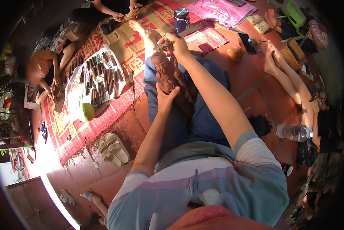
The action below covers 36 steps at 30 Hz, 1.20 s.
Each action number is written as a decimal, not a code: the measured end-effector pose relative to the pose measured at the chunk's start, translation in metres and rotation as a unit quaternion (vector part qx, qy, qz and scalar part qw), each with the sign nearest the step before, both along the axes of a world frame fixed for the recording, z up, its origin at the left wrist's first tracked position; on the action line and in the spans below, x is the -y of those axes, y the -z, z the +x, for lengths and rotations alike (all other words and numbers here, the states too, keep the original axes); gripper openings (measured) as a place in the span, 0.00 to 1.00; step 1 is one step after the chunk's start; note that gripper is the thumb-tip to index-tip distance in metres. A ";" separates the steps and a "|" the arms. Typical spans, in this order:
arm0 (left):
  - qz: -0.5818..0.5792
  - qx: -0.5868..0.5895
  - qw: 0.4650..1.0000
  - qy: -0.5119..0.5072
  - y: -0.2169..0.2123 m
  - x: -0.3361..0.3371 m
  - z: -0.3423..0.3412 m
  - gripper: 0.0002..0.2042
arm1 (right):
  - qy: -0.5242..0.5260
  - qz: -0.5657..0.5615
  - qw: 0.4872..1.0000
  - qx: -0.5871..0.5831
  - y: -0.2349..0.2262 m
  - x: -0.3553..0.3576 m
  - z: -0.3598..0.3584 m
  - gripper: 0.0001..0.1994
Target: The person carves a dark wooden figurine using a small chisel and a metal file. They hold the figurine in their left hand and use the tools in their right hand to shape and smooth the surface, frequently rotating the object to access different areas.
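Observation:
A reddish-brown carved figurine (166,73) with a bearded face stands tilted between my knees, its lower end resting between my thighs. My left hand (166,99) grips it around the lower middle, thumb across the front. At the figurine's head, my right hand (176,45) is closed with its fingers pinched around a small flat greyish piece (159,47); its kind is too small to tell. Whether that piece touches the carving cannot be made out. Both forearms reach forward over my blue trousers (210,84).
Many dark-handled tools (101,76) lie on a white sheet at the left, beside a green round fruit (88,112). A dark blue flask (182,19) stands ahead. A phone (247,43) and a plastic bottle (294,132) are at the right. Sandals (113,149) sit left; other people work around.

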State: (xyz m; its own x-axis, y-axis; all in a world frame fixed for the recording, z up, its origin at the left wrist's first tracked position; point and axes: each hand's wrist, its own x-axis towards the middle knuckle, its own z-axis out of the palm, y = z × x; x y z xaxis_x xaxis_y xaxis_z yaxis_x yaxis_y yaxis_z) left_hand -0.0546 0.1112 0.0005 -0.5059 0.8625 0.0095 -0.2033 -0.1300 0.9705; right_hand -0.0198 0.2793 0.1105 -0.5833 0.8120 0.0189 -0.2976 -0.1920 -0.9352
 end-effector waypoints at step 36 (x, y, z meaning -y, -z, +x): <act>-0.182 -0.092 0.979 -0.026 -0.024 0.010 -0.003 0.43 | 0.176 0.077 0.981 -0.022 0.023 0.102 0.137 0.12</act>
